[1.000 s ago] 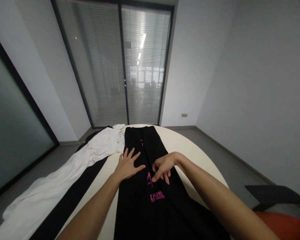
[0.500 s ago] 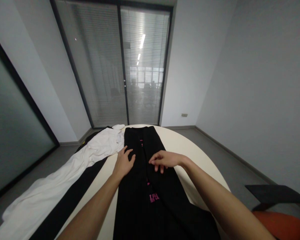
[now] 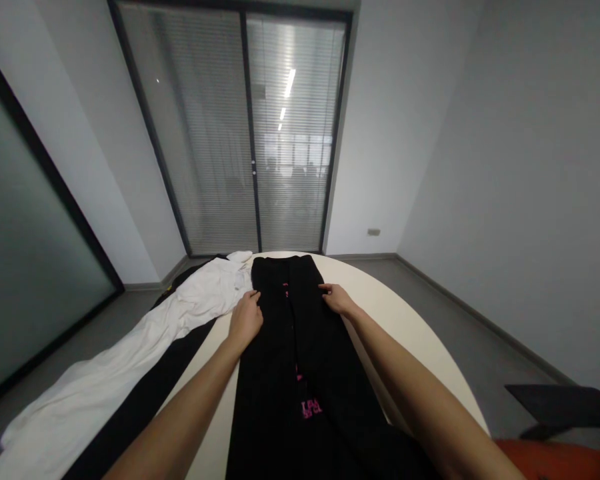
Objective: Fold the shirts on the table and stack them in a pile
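Observation:
A long black garment (image 3: 300, 347) with pink lettering lies stretched along a white oval table (image 3: 405, 327), running away from me. My left hand (image 3: 247, 316) rests on the garment's left edge, fingers curled down onto the cloth. My right hand (image 3: 336, 297) lies flat on the garment's right edge, farther out, fingers stretched. Neither hand lifts the cloth.
A white garment (image 3: 130, 353) trails off the table's left side toward the floor, with a black strip (image 3: 145, 400) beside it. Glass doors with blinds (image 3: 250, 133) stand behind the table. An orange seat (image 3: 560, 460) and a dark flat object (image 3: 560, 403) sit at lower right.
Both hands have slid away from me along the black garment, from its middle toward the far end, and have spread apart to its left and right edges.

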Tool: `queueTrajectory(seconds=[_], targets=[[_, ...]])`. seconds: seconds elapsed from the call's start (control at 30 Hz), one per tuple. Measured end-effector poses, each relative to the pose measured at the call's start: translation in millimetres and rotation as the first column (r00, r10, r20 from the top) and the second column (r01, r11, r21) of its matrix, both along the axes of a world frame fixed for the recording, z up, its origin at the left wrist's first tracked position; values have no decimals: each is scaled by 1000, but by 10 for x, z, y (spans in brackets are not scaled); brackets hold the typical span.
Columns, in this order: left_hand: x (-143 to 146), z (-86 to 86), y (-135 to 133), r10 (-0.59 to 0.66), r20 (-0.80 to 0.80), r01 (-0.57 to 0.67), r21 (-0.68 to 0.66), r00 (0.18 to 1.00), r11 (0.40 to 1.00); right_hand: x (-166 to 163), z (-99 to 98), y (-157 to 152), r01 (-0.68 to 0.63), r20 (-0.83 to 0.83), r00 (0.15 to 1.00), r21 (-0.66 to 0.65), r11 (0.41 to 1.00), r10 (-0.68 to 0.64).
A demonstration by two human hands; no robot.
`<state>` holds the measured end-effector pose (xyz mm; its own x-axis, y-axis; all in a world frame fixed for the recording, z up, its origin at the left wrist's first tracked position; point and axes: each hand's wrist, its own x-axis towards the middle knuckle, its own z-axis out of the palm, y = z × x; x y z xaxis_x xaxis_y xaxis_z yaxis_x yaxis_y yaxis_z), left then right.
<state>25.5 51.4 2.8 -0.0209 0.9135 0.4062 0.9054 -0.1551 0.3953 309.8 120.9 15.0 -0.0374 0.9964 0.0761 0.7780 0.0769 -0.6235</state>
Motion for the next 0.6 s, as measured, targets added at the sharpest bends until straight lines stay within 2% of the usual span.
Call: queueTrajectory(seconds=[0.17,0.3,0.4,0.5,0.6], targets=[[34,10,319,-65,-3,65,10,998,998,99,-132,202,107,3,994,50,993,-107],[89,7,601,-90,27,90,25,996,996,285,-132,317,151,36,987,104,983,-155],[161,0,765,-98,51,97,26,994,995,352,-107,383,133,83,986,137,982,-146],[211,-6,818,-98,62,97,17,993,995,332,-79,394,95,144,983,146,985,-116],[214,9,711,-90,56,89,18,994,996,278,-15,305,71,205,974,130,989,-97]])
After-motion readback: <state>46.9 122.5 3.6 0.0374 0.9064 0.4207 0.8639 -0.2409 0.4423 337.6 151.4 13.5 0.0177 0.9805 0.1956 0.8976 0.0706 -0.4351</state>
